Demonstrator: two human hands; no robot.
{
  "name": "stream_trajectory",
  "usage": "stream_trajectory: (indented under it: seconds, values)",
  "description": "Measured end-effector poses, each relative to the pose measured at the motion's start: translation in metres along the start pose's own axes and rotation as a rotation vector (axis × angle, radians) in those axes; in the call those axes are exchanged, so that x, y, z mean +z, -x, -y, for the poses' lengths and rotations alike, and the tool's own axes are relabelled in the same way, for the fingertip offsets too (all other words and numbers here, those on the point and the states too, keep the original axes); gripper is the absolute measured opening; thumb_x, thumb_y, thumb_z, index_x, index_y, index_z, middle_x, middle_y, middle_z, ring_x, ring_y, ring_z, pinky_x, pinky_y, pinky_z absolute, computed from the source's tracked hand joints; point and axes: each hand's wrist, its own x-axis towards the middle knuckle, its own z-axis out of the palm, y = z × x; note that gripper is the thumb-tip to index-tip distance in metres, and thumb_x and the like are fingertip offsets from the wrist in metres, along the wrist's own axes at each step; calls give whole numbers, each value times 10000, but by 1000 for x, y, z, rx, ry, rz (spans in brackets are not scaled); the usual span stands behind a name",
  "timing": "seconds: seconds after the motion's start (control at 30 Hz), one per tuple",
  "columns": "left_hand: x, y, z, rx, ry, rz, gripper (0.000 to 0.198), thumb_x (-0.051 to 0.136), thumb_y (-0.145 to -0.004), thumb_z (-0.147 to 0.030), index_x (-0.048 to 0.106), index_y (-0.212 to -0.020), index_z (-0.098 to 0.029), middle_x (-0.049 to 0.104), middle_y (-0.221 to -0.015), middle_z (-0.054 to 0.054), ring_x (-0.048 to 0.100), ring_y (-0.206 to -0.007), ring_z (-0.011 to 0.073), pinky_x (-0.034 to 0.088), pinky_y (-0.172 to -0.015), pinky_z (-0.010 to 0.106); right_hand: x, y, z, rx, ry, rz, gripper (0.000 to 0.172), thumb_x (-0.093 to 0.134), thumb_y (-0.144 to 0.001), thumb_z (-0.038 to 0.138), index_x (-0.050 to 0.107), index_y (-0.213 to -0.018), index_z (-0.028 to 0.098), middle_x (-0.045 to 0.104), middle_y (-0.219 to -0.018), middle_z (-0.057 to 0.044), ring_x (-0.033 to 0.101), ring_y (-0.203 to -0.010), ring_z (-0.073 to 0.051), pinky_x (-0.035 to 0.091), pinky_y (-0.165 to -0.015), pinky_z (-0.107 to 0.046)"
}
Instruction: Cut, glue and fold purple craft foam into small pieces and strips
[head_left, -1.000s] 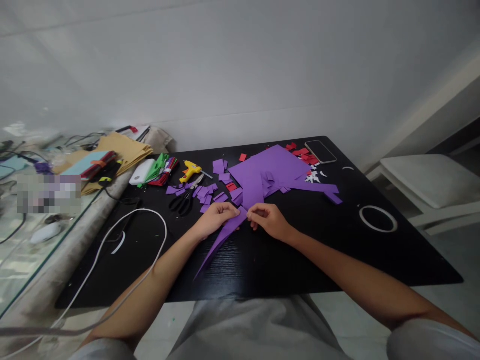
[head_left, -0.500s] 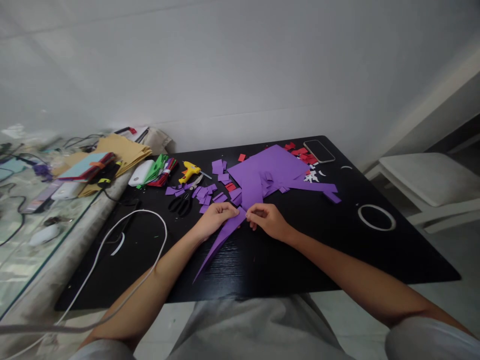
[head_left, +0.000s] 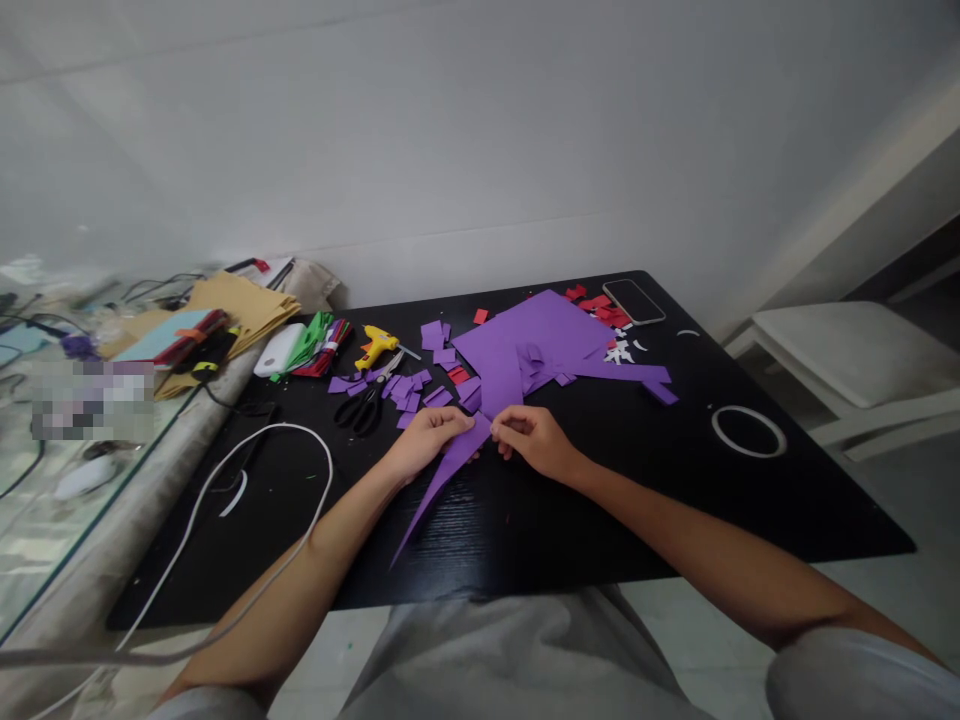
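Observation:
A long pointed strip of purple paper [head_left: 442,478] lies across the black table [head_left: 585,510], its tip aimed toward me. My left hand [head_left: 425,440] is closed on the strip's upper left edge. My right hand [head_left: 534,441] pinches the same strip just to the right, fingers curled. Both hands meet at the strip's wide end, below a large purple sheet [head_left: 536,340]. Several small purple paper pieces [head_left: 409,388] lie just beyond my left hand.
Black scissors [head_left: 364,404] and a yellow glue gun [head_left: 377,345] lie left of the sheet. Red scraps and a phone [head_left: 634,300] sit at the far right, a tape ring [head_left: 748,430] nearer. A white cable [head_left: 262,500] loops at left. Folders sit on a glass table.
Both hands keep their hold on the purple strip and hardly move. The view has shifted slightly; nothing was picked up or let go.

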Motion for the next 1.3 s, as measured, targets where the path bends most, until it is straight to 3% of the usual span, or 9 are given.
stream_trajectory:
  seconds: [0.13, 0.37, 0.63, 0.8, 1.0, 1.13, 1.3]
  values:
    - [0, 1, -1, -17, 0, -1, 339, 791, -735, -445, 675, -796, -132, 737, -691, 66, 680, -593, 165, 525, -609, 253, -2, -1, 0, 11, -18, -31, 189, 696, -763, 349, 651, -729, 168, 637, -624, 1, 602, -516, -125, 522, -513, -247]
    - [7, 4, -6, 14, -114, 22, 274, 758, -753, -402, 663, -737, -146, 713, -622, 31, 648, -543, 152, 489, -562, 239, -1, -1, -1, 122, -138, 84, 281, 728, -756, 426, 656, -744, 156, 645, -594, -5, 633, -524, -146, 542, -513, -261]
    - [14, 7, -1, 57, -147, 96, 268, 723, -819, -402, 667, -781, -142, 710, -653, 27, 664, -573, 149, 515, -594, 243, 3, -2, 0, 61, -52, 44, 382, 760, -757, 539, 681, -747, 165, 652, -642, 5, 612, -498, -128, 537, -509, -255]
    - [-6, 5, -8, -40, -159, 143, 299, 786, -773, -402, 654, -789, -134, 737, -739, 64, 699, -611, 159, 559, -601, 252, -4, -6, 3, 36, -76, -83, 394, 772, -742, 554, 669, -751, 174, 638, -639, 4, 609, -519, -140, 544, -525, -273]
    - [-53, 5, -28, -115, -269, 194, 317, 836, -728, -375, 716, -842, -104, 750, -780, 91, 705, -626, 146, 586, -633, 242, -13, -9, 0, 20, -86, -233, 408, 737, -775, 575, 621, -746, 185, 613, -655, -5, 614, -544, -160, 554, -575, -316]
    - [-73, 2, -31, -41, -221, -12, 337, 873, -683, -371, 710, -795, -98, 737, -738, 87, 698, -615, 147, 582, -596, 227, -15, -12, 0, 36, -134, -295, 428, 763, -739, 585, 607, -733, 186, 583, -679, -1, 629, -579, -173, 560, -580, -328]
    - [-70, -7, -25, 98, 44, -274, 357, 880, -662, -382, 678, -709, -91, 680, -610, 44, 614, -500, 93, 523, -516, 182, -13, -9, 2, 80, -135, -202, 365, 751, -761, 514, 605, -718, 181, 598, -620, 8, 634, -556, -165, 548, -581, -311]
